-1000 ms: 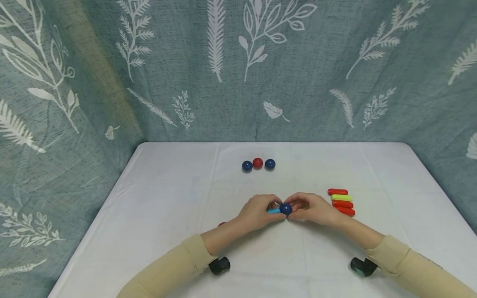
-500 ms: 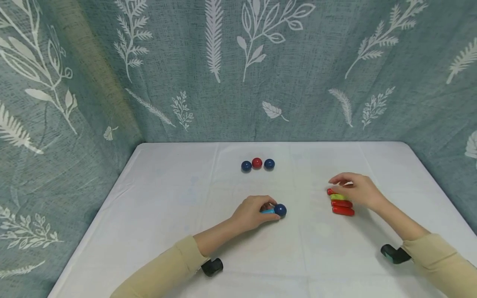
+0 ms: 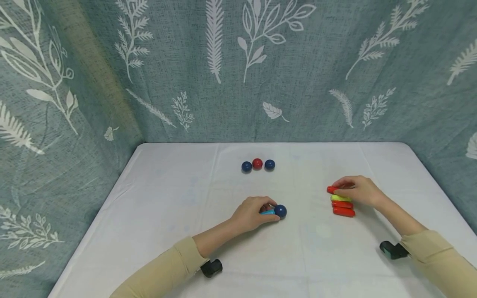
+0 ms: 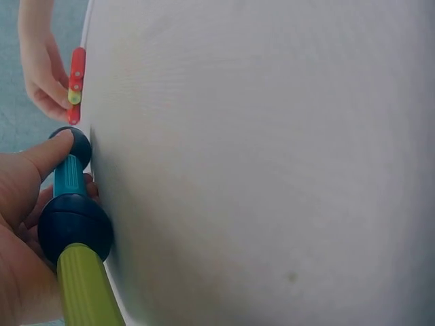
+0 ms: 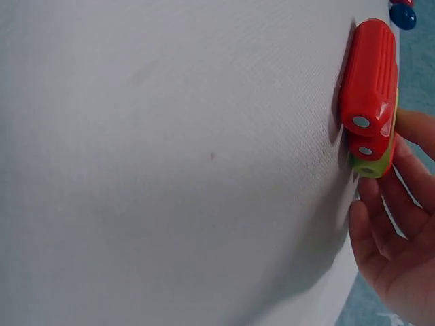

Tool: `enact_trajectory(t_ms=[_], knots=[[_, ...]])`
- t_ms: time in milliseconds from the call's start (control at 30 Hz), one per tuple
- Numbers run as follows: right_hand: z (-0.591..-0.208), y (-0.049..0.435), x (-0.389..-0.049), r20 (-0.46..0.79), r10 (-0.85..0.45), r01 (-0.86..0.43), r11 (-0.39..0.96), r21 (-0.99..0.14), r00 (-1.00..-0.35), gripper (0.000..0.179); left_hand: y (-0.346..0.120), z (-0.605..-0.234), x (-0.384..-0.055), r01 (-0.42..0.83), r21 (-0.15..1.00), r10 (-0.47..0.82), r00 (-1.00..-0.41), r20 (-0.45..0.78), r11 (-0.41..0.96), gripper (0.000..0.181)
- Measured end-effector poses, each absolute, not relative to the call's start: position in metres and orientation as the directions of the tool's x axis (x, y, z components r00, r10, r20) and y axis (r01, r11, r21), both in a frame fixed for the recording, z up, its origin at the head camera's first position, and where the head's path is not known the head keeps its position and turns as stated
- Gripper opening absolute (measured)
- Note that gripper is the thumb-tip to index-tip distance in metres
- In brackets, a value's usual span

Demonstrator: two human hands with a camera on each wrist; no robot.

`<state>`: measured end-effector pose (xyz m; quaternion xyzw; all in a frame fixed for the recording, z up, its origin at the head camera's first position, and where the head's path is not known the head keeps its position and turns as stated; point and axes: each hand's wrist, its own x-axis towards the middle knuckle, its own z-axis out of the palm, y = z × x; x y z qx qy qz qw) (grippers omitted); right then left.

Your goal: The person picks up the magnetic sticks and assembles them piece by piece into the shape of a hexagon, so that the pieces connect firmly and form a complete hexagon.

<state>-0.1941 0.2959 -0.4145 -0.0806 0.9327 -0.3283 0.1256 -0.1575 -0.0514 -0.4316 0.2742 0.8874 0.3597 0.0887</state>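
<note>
My left hand (image 3: 251,213) holds a joined chain of magnetic rods and balls. A dark blue ball (image 3: 280,211) forms its right end, followed by a light blue rod (image 4: 68,176). Farther along, the left wrist view shows a second dark blue ball (image 4: 76,227) and a yellow-green rod (image 4: 88,285). Over to the right, my right hand (image 3: 359,190) pinches the farthest red rod (image 3: 330,189) of a short stacked row, its thumb on the near side. Just nearer lie a yellow-green rod (image 3: 340,198) and two red rods (image 5: 367,75) with silvery discs in their ends.
Toward the back of the white-covered table (image 3: 167,178) sit two dark blue balls (image 3: 246,167) with a red ball (image 3: 257,164) between them. A patterned green curtain (image 3: 238,103) hangs behind and at the left. Black wrist cameras (image 3: 211,268) hang beneath both forearms.
My right hand has left the blue ball at the chain's end, moved right to the rods, and come down on the farthest red one. My left hand shifted slightly left with the chain.
</note>
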Motion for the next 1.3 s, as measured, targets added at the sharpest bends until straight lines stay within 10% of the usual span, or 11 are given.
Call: enact_trajectory(t_ms=[433, 1300], knots=[[-0.415, 0.265, -0.189, -0.031, -0.277, -0.187, 0.724, -0.663, -0.960, 0.032, -0.052, -0.433, -0.158, 0.428, 0.692, 0.551, -0.833, 0.051, 0.582, 0.030], [-0.430, 0.200, -0.173, 0.073, -0.642, -0.491, 0.504, -0.711, -0.763, 0.020, -0.057, -0.437, -0.157, 0.428, 0.695, 0.551, -0.833, 0.055, 0.577, 0.031]])
